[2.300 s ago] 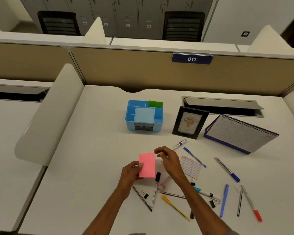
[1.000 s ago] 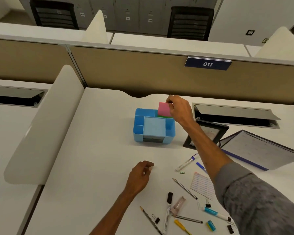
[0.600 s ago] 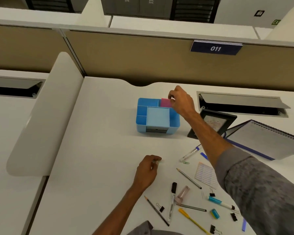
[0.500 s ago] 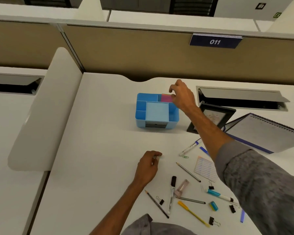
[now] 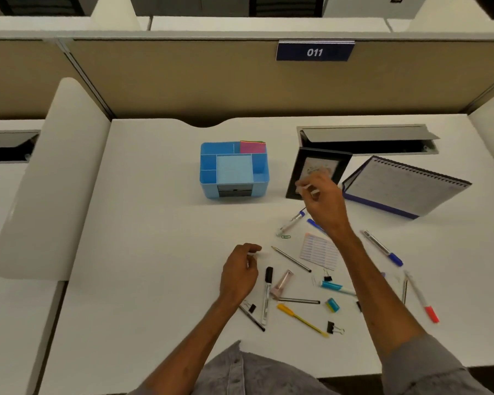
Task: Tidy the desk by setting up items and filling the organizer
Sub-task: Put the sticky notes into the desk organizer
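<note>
Since the pink notes sit in the organizer, the right hand hovers slack-fingered, empty. The left hand curls; grip unclear.

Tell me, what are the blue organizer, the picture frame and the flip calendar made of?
Blue organizer: likely moulded plastic, going by its even colour, thin walls and soft sheen. Picture frame: smooth black finish, plastic or painted wood; I cannot tell which. Calendar: paper pages on a wire spiral, probably over card.
</note>
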`<state>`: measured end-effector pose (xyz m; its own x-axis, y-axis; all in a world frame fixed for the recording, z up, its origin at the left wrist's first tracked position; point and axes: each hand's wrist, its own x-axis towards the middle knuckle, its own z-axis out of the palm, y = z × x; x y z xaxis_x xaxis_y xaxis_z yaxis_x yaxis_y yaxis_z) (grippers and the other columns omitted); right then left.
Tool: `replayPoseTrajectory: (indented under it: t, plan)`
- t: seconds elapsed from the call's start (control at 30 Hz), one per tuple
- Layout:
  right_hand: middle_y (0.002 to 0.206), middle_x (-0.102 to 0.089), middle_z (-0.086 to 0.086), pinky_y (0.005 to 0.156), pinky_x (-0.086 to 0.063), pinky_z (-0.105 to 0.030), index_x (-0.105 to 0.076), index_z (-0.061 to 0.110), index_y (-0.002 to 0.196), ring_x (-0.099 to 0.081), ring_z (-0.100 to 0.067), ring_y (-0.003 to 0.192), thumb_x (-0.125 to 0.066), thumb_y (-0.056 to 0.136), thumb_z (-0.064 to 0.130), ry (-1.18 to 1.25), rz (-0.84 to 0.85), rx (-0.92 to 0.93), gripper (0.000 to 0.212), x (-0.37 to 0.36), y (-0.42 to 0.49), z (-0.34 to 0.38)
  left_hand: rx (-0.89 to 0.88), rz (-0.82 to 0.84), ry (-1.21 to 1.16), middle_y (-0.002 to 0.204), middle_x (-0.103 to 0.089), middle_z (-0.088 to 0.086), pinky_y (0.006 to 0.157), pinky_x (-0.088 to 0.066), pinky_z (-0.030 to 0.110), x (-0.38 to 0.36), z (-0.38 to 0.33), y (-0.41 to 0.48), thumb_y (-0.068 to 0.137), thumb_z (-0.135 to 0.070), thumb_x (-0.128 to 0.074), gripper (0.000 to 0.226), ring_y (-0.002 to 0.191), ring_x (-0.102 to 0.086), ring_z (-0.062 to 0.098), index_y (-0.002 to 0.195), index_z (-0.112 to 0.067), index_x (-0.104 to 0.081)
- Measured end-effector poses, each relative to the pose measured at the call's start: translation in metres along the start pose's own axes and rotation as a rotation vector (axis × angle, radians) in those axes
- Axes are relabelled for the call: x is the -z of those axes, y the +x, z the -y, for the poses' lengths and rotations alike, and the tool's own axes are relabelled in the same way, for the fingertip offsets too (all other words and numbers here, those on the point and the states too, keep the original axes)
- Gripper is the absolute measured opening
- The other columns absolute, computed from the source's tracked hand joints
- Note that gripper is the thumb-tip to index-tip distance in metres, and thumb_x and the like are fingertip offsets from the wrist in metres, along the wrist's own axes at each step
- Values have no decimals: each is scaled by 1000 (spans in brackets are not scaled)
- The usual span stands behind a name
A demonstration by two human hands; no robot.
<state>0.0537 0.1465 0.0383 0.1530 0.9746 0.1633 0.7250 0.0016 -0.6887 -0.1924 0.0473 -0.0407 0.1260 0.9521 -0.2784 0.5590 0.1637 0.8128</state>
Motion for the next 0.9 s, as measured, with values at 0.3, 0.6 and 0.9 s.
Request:
replayPoseTrajectory:
  t: [0.3,0.6,0.9]
  plan:
    - [132,-58,-3,99,-51,-32,-61,23,131,-58,-18,118,-65,99,26,-357,253,-303,33,15,-130,-74,-120,60,163,126,-68,-12,96,-44,21,-52,-33,-17,99,-9,-55,36,122,-55,10,126,-30,-67]
    - [147,-45,-3,108,-42,-35,-41,23,151,-46,-20,131,-61,99,48,-532,360,-271,61,26,-144,-95,-294,186,381,142,-61,2,111,-44,37,-101,-71,-6,98,-9,-58,44,139,-45,22,141,-19,-61]
    - [133,-50,0,104,-45,-33,-48,22,134,-50,-18,122,-68,90,57,-470,388,-303,59,35,-131,-104,-302,244,577,158,-44,1,121,-35,38,-120,-77,-2,102,-17,-56,52,151,-29,22,153,-20,-45]
